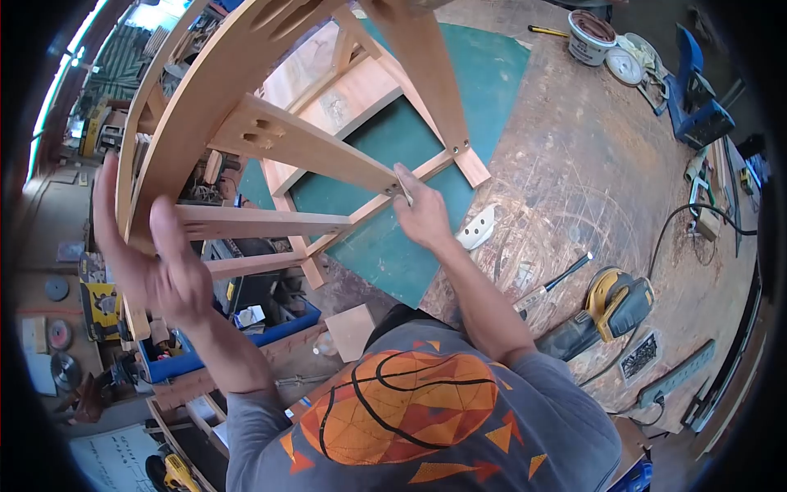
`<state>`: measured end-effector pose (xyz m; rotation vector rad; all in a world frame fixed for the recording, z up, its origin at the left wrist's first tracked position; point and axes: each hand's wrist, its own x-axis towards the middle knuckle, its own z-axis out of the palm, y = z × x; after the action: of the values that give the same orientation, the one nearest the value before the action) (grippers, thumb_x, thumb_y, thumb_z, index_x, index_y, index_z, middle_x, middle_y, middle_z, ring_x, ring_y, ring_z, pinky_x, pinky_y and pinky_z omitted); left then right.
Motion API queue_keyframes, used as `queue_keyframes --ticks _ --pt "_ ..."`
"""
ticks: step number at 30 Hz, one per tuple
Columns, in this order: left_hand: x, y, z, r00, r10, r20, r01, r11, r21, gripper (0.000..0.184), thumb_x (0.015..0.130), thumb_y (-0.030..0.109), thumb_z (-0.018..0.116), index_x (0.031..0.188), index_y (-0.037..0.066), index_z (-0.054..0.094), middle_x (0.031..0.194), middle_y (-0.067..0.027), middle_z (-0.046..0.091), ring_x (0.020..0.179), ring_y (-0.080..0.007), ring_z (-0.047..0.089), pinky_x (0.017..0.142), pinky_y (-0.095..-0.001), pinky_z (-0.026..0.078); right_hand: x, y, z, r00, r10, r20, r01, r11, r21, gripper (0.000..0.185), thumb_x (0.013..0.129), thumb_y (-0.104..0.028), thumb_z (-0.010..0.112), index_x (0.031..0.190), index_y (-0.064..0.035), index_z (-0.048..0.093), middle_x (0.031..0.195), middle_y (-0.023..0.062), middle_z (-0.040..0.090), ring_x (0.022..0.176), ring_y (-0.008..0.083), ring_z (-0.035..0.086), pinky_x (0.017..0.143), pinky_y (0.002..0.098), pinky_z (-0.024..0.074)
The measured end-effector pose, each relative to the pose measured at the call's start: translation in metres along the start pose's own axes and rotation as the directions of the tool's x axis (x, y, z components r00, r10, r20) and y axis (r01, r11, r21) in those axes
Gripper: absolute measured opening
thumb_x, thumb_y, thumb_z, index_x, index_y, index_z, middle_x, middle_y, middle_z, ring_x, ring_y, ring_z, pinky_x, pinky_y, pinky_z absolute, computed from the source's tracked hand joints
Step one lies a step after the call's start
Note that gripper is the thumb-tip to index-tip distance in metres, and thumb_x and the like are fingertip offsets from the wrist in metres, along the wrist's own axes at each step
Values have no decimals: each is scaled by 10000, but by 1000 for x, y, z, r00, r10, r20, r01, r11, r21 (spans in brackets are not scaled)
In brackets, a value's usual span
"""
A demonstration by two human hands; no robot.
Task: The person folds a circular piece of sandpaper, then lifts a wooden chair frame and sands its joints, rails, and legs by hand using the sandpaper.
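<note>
A wooden chair-like frame (pixel 299 152) with slats and a curved rail (pixel 184 123) rests on a green sheet on the bench. My right hand (pixel 422 215) is closed at the lower end of a slat, where it meets a narrow crossbar (pixel 373 207). A small, thin, pale piece shows between its fingers, too small to name. Dark holes mark the joints, and elongated pockets are cut into the slats' upper ends. My left hand (pixel 164 271) is raised beside the curved rail with its fingers apart; whether it touches the wood I cannot tell.
On the bench to the right lie a perforated sanding disc (pixel 476 228), a yellow-and-black sander (pixel 619 303) with its cable, and a power strip (pixel 679 373). A tub (pixel 590 39) and a blue tool (pixel 701 107) stand farther back. A blue tray (pixel 187 362) is below left.
</note>
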<state>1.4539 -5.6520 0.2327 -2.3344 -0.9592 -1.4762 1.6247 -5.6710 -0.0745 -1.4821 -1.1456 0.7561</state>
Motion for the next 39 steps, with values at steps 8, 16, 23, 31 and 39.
queue_keyframes --ticks 8,16,23,31,39 --pt "9 -5 16 983 -102 154 21 888 460 511 980 401 740 1269 -14 668 1108 -165 740 982 -227 710 878 -353 545 12 -99 -34 994 -36 99 22 991 134 507 959 -137 487 1454 -51 560 1420 278 577 1291 446 569 1111 475 464" --pt "8 -11 22 997 -8 72 -18 936 353 463 943 319 803 1197 -52 691 1060 -148 757 956 -193 713 842 -317 562 10 -59 -16 996 -39 84 25 987 160 515 967 -113 437 1460 3 526 1360 311 605 1225 454 611 1086 510 473" --pt "12 -30 31 992 100 -72 -79 964 253 423 910 294 838 1099 -67 724 932 -169 765 814 -222 737 747 -314 581 -4 1 3 997 41 61 -50 985 164 528 975 -135 476 1482 11 502 1422 279 576 1229 449 612 1082 494 479" --pt "11 -35 30 992 101 -78 -87 981 174 360 921 217 827 1114 -67 723 951 -175 766 829 -195 737 738 -289 578 0 -81 -15 990 -140 20 134 972 194 554 961 -122 530 1494 23 487 1462 292 543 1355 445 533 1161 443 411" --pt "10 -49 19 978 202 -53 -194 973 123 340 920 195 826 1127 -52 719 964 -158 768 823 -192 737 724 -278 577 -17 -22 -11 980 157 125 -134 976 -170 528 960 -132 541 1473 -9 526 1340 246 642 1071 427 607 1012 499 493"
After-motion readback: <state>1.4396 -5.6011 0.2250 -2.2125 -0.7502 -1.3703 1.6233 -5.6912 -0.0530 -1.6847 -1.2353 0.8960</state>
